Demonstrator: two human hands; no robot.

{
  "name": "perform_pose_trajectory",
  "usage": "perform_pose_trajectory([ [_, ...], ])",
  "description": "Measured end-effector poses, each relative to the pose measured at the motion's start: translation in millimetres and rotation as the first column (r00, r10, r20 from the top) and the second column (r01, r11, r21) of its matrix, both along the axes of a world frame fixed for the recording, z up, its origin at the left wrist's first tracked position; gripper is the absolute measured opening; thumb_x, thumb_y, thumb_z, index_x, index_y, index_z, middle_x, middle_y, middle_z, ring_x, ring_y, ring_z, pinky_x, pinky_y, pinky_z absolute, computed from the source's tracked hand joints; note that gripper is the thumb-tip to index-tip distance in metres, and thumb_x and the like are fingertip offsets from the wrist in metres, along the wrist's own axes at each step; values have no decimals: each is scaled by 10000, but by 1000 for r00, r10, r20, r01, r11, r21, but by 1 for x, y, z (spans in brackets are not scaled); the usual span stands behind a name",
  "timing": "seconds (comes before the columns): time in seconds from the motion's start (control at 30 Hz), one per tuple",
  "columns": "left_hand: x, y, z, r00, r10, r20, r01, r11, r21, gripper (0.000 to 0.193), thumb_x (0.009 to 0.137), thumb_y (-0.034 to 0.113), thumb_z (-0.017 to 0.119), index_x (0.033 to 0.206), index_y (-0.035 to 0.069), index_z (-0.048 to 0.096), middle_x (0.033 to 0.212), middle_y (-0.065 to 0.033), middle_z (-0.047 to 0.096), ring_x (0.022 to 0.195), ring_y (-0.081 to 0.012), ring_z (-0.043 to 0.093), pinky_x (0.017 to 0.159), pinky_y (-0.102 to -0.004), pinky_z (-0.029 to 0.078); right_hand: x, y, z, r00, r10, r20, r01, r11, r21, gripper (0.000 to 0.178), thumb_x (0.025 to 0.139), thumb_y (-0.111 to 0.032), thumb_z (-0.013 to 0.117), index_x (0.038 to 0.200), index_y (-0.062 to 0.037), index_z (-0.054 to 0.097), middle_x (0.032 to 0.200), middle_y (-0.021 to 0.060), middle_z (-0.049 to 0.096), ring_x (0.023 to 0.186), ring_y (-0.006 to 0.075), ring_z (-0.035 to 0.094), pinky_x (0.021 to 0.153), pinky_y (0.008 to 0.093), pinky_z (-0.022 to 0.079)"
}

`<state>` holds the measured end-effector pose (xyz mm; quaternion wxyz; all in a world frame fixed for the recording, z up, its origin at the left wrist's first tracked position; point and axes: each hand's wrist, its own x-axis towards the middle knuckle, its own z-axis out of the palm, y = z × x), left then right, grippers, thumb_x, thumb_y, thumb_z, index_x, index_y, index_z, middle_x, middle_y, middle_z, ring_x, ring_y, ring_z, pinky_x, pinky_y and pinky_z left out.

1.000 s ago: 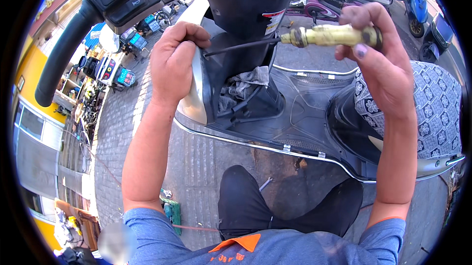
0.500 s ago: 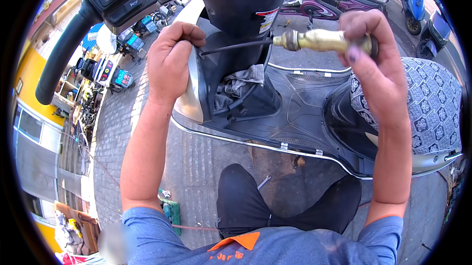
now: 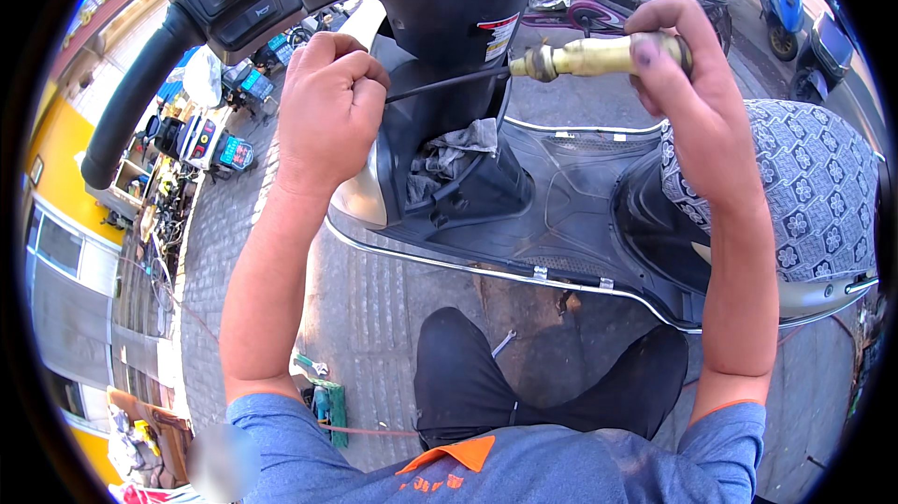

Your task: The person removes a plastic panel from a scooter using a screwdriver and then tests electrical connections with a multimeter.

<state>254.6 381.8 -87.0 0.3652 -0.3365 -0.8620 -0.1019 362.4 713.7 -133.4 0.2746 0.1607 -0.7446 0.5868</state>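
Note:
In my right hand [image 3: 697,97] is a screwdriver [image 3: 603,55] with a worn yellow handle, held nearly level. Thumb and fingers wrap the handle's rear end. Its long dark shaft points left, across the front of a scooter's steering column [image 3: 458,8]. My left hand [image 3: 332,116] is closed at the edge of the scooter's pale front shield [image 3: 363,197]. The shaft's tip disappears behind this hand. What the curled left fingers hold, the tip or the shield's edge, is hidden.
A grey rag [image 3: 458,151] lies in the scooter's front pocket. The handlebar grip [image 3: 140,97] juts out at upper left. Right of the footboard [image 3: 561,195] rises the patterned seat [image 3: 804,191]. A wrench [image 3: 505,343] and a green toolbox [image 3: 332,410] are on the ground.
My left hand has turned and now covers the screwdriver's tip, which showed before. My right hand has shifted slightly left and up, its fingers changed around the handle.

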Motion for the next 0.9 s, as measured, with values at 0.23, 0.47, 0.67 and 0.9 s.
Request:
perform_pose_trajectory([
  [0.23, 4, 4, 11, 996, 74, -41, -82, 972, -219, 242, 874, 178, 609, 844, 47, 810, 996, -125, 687, 1000, -320, 653, 897, -455, 557, -3, -3, -3, 994, -69, 86, 66, 997, 40, 202, 1110, -188, 616, 1263, -57, 601, 994, -20, 553, 857, 75, 484, 750, 263, 434],
  [0.47, 16, 19, 23, 990, 56, -126, -111, 871, -479, 204, 841, 196, 646, 860, 26, 757, 895, -151, 682, 969, -356, 694, 851, -479, 580, 7, -16, -24, 996, -84, 15, 85, 988, -127, 188, 1102, -152, 667, 1254, -63, 601, 957, -16, 570, 811, 25, 493, 685, 214, 429],
  [0.67, 41, 32, 21, 943, 232, -238, -332, 708, -623, 270, 918, 253, 759, 1070, 30, 771, 1070, -143, 723, 1111, -336, 721, 922, -463, 620, 8, -17, -35, 965, 139, -223, -188, 958, -215, 217, 1024, -21, 695, 1225, -69, 632, 1084, 42, 615, 898, 88, 581, 793, 299, 519],
  [0.9, 41, 49, 23, 878, 414, -240, -446, 523, -727, 264, 940, 244, 744, 1069, 14, 763, 1028, -187, 793, 1009, -361, 782, 840, -475, 645, 14, -16, -20, 985, 149, -84, -159, 979, -129, 199, 1085, -51, 670, 1239, -69, 544, 944, -41, 533, 778, 14, 465, 666, 213, 394],
])
